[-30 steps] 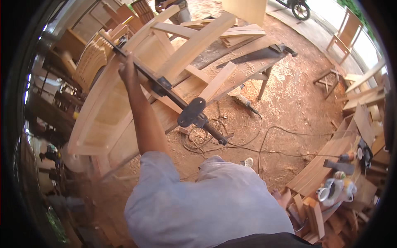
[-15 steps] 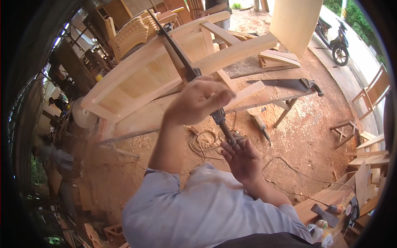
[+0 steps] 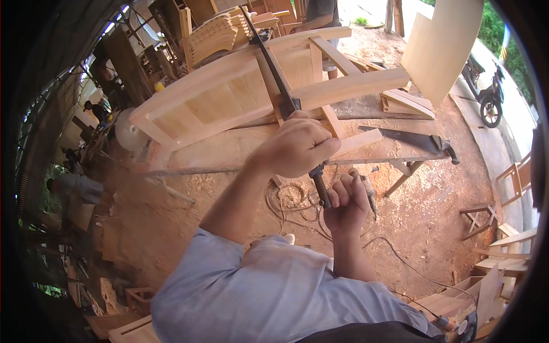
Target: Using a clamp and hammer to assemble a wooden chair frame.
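Note:
A long dark bar clamp (image 3: 278,74) stretches across a pale wooden panelled frame (image 3: 209,106) lying on a low workbench. My left hand (image 3: 298,147) is closed in a fist around the clamp, just on my side of its dark jaw. Below it the clamp's screw (image 3: 319,182) points back toward me. At the screw's end my right hand (image 3: 346,207) has its fingers curled, apparently on the small cross handle, which they mostly hide. A thick light-coloured timber (image 3: 354,88) juts from the frame to the right, beyond my hands.
A hand saw (image 3: 403,137) lies on the bench's right side. Coiled cord (image 3: 286,197) and a power tool (image 3: 370,191) rest on the shaving-covered ground. A stool (image 3: 479,220) and a motorcycle (image 3: 490,106) stand to the right. Another person (image 3: 323,17) is at the far side.
My right hand has gone from spread fingers at the screw's end to curled ones, turning more upright. My left fist stays on the clamp. The whole view has shifted, so things appear farther right.

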A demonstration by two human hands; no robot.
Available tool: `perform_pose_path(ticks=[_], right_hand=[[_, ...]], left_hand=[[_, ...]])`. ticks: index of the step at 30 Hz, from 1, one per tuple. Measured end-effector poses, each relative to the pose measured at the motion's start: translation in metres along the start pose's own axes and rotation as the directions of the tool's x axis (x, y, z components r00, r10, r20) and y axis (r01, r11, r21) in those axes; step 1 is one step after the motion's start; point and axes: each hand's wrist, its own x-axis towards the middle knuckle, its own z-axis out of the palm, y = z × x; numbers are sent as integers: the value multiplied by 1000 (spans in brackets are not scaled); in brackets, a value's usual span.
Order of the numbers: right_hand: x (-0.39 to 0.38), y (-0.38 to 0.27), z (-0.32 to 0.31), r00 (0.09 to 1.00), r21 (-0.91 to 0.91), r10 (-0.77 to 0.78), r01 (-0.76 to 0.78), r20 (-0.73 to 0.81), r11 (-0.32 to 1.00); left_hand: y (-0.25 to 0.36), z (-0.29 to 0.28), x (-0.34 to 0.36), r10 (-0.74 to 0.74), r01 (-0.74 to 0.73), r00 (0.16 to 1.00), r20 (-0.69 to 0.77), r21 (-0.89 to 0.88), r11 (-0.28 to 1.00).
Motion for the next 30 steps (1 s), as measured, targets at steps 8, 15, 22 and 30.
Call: perform_pose_path(ticks=[8,15,22,30], right_hand=[[2,-12,33,997,-326,-31,54,76,944],[-3,-16,75,411,-522,734,848,541,-90],[-21,28,-54,816,-804,576,305,-55,-509],[3,-59,12,777,-806,-593,482,213,343]], left_hand=[[1,2,1,-10,10,1000,20,24,1000],[-10,7,-1,17,-19,999,-33,-89,996],[5,11,6,70,-72,993,-92,-17,997],[9,11,6,173,-168,978,-118,48,985]])
